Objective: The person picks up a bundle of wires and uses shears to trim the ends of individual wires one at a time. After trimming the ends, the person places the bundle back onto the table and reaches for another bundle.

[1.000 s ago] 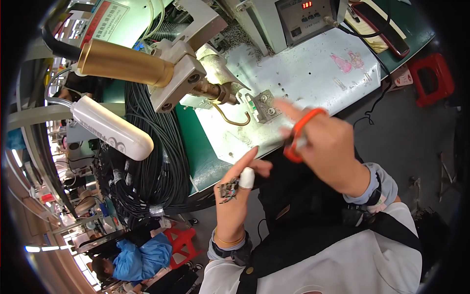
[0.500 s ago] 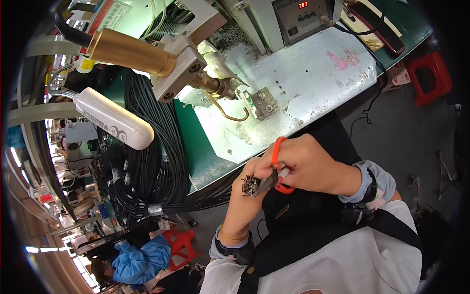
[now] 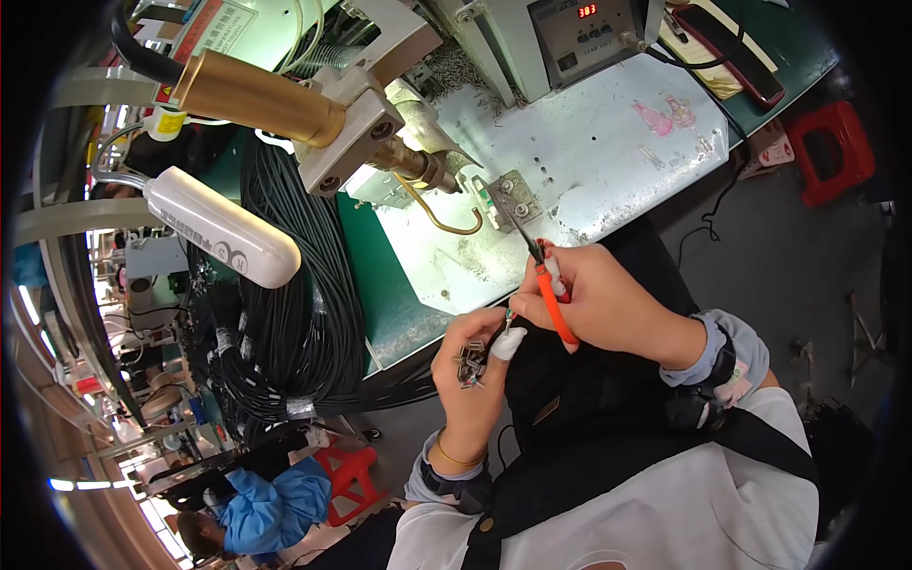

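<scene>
In my left hand (image 3: 460,407), the palm is curled round several small metal connector shells (image 3: 470,365). The forefinger and white-covered thumb of that hand pinch a small cable end with thin coloured wires (image 3: 509,320). My right hand (image 3: 613,302) is closed on a pair of orange-handled pliers (image 3: 551,302), whose thin dark jaws point up and away toward a metal fixture block (image 3: 518,201). The right fingertips are beside the cable end; whether they touch it I cannot tell. Above the fixture, the tip of a brass-coloured soldering head (image 3: 261,100) hangs at a slant.
A white metal plate (image 3: 589,142) carries the fixture on a green bench. Black cable bundles (image 3: 304,275) lie to the left, under a white cylindrical lamp-like arm (image 3: 223,228). A control box (image 3: 594,38) stands at the back. Red stools and a person in blue (image 3: 275,503) are farther off.
My right hand has shifted slightly right and turned, so the pliers' jaws swing from the left palm to pointing away. My left thumb and forefinger now show the wired cable end.
</scene>
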